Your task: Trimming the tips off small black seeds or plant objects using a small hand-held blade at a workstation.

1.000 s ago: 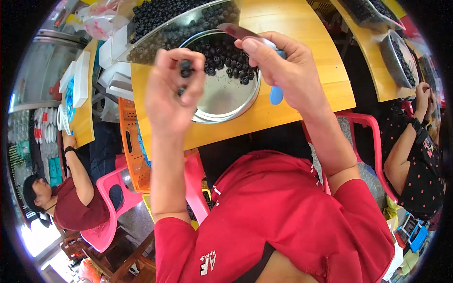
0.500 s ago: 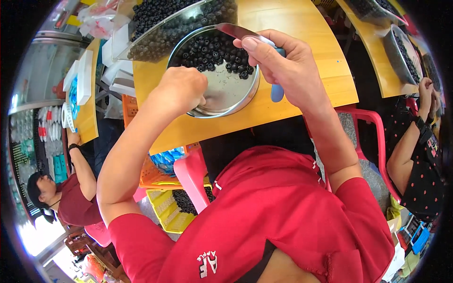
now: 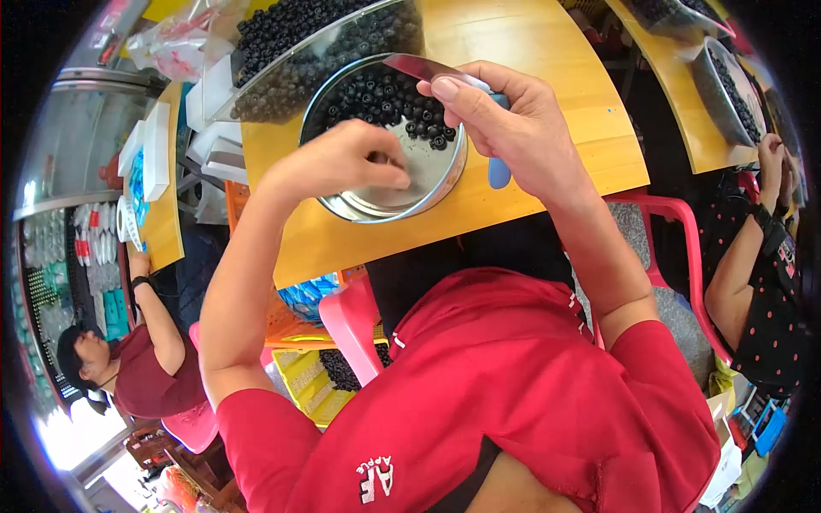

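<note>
A round metal tin (image 3: 451, 184) sits on the table in front of me, with dark blueberry-like fruits (image 3: 376, 96) heaped along its far side. My left hand (image 3: 355, 161) hovers over the tin's left part, slightly blurred. Its fingers are curled and its thumb is stretched out, with a gap between them and nothing visible held. My right hand (image 3: 522, 115) is closed on a knife (image 3: 499, 169) with a blue handle. The knife's blade (image 3: 415, 67) points left across the tin's far right rim. Part of the handle is hidden by my fingers.
Behind the tin, a clear-walled bin (image 3: 342, 47) holds many more dark fruits. A yellow crate (image 3: 308, 389) stands below the wooden table (image 3: 547, 77). A co-worker (image 3: 154, 368) sits at left; another's hand (image 3: 772, 158) is by a metal bowl (image 3: 714, 94) at right.
My left hand has risen slightly to the right over the tin, and its closed fingers have loosened apart. My right hand still holds the knife in nearly the same place.
</note>
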Action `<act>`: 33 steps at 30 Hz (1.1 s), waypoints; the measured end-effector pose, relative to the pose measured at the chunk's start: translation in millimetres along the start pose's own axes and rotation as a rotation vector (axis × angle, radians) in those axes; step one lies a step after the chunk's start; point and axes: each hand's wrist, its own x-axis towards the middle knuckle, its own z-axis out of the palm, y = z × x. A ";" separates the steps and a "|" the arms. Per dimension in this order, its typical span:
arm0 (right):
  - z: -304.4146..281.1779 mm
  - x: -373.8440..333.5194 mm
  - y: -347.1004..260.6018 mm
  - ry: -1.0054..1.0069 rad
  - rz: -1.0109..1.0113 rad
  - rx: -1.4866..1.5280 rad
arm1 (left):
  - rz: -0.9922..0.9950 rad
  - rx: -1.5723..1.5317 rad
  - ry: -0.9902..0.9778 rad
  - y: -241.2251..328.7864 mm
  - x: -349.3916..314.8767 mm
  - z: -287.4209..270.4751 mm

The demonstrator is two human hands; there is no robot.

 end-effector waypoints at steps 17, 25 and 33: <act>17.5 -4.4 6.9 0.022 0.150 0.356 | 0.299 -0.865 0.817 34.0 -8.7 28.3; 17.8 -2.2 -1.7 -0.029 0.255 0.440 | 0.362 -0.659 0.966 39.0 -7.3 39.7; 19.7 -1.6 -3.4 -0.062 0.277 0.434 | 0.353 -0.703 1.089 36.6 -5.9 51.8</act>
